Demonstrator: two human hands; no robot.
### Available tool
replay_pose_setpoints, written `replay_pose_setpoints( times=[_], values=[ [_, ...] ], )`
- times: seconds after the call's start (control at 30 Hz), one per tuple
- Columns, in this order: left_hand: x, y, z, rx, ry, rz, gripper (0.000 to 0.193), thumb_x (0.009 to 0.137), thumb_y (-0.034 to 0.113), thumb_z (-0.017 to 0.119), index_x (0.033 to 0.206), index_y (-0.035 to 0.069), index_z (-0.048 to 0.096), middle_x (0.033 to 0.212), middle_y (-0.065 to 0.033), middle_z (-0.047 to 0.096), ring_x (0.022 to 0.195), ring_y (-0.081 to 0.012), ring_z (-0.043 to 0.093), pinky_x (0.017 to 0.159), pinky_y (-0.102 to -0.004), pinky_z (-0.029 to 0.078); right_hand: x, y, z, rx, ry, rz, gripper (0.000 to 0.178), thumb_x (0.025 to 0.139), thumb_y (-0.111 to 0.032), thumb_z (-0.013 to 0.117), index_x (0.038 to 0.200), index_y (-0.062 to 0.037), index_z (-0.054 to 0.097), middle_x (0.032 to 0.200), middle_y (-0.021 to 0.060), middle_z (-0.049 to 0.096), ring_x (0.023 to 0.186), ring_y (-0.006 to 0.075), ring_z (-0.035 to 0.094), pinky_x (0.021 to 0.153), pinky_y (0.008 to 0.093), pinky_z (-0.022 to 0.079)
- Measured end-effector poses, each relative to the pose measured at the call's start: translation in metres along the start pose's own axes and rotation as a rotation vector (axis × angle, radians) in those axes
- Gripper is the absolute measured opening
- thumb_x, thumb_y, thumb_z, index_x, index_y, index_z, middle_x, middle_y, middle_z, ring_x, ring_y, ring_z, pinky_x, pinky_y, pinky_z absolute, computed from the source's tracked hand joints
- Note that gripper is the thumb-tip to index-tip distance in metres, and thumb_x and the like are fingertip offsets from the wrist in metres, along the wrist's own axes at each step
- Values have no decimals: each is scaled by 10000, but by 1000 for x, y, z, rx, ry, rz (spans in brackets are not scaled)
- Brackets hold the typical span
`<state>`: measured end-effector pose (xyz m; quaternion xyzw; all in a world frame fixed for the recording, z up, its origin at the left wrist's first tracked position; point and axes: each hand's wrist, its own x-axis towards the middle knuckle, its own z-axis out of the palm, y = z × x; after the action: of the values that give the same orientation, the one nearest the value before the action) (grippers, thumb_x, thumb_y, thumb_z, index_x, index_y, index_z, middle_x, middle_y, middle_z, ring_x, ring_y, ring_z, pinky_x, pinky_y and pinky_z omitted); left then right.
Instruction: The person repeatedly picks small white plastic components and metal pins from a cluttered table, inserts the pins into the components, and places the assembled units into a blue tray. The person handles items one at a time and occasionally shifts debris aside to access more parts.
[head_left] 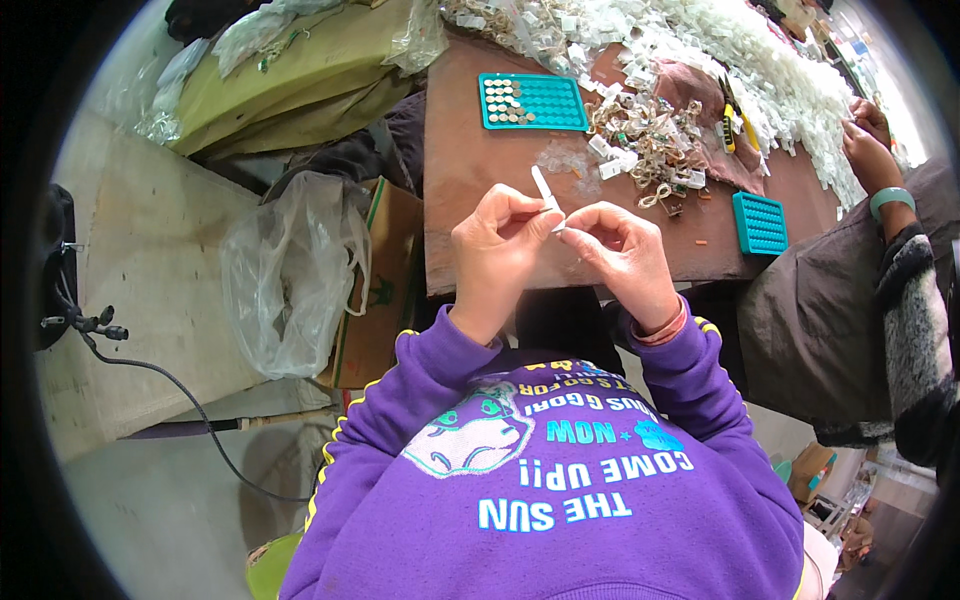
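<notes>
My left hand and my right hand meet above the near edge of a brown table. Between the fingertips of both sits a small white plastic strip, sticking up and away from me. Both hands pinch it at its lower end. Purple sleeves cover my forearms, and a bracelet sits on my right wrist.
A teal tray with several round pieces lies further back; a second teal tray lies at the right. Heaps of white plastic parts and loose small parts cover the far table. Another person's hands work at the right. A clear plastic bag and cardboard box stand at the left.
</notes>
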<state>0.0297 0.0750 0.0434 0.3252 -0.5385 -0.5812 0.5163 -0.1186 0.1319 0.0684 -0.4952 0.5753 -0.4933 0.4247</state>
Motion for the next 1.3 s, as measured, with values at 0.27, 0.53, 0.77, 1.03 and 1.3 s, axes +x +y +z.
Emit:
replay_pose_setpoints(
  times=[0.27, 0.53, 0.77, 1.03, 1.3],
  values=[
    [3, -4, -1, 85, 106, 105, 157, 805, 49, 750, 834, 1, 603, 802, -57, 669, 761, -94, 647, 686, -238, 523, 0, 2, 13, 127, 24, 50, 82, 856, -48, 676, 909, 14, 666, 747, -13, 643, 658, 34, 573, 560, 207, 452],
    [-1, -4, 3, 6, 127, 29, 176, 811, 45, 747, 830, 15, 574, 793, -49, 663, 744, -83, 632, 667, -233, 509, -6, -3, 4, -160, 13, -108, 111, 826, -19, 667, 926, 27, 658, 773, 38, 670, 675, 54, 604, 588, 241, 490],
    [-2, -9, 4, 206, 108, 168, 206, 769, 53, 769, 843, 18, 580, 783, -82, 626, 701, -158, 648, 644, -274, 515, 1, -2, 11, -246, 94, -120, 110, 805, -38, 682, 900, 15, 666, 713, 43, 653, 629, 59, 588, 582, 220, 477],
    [1, -9, 0, 343, 65, 233, 189, 774, 42, 752, 838, 22, 575, 801, -91, 606, 688, -178, 638, 630, -287, 514, 3, -10, 13, -565, 179, -334, 72, 768, -50, 669, 816, -9, 635, 698, 125, 653, 622, 204, 667, 580, 310, 512],
    [3, -5, -2, -256, -17, -66, 120, 898, 46, 654, 928, 45, 538, 862, -28, 649, 796, -77, 608, 729, -224, 491, 1, -12, 13, -271, 73, -19, 61, 855, -25, 609, 824, 27, 611, 725, 42, 655, 686, 60, 613, 618, 225, 482]
  ],
)
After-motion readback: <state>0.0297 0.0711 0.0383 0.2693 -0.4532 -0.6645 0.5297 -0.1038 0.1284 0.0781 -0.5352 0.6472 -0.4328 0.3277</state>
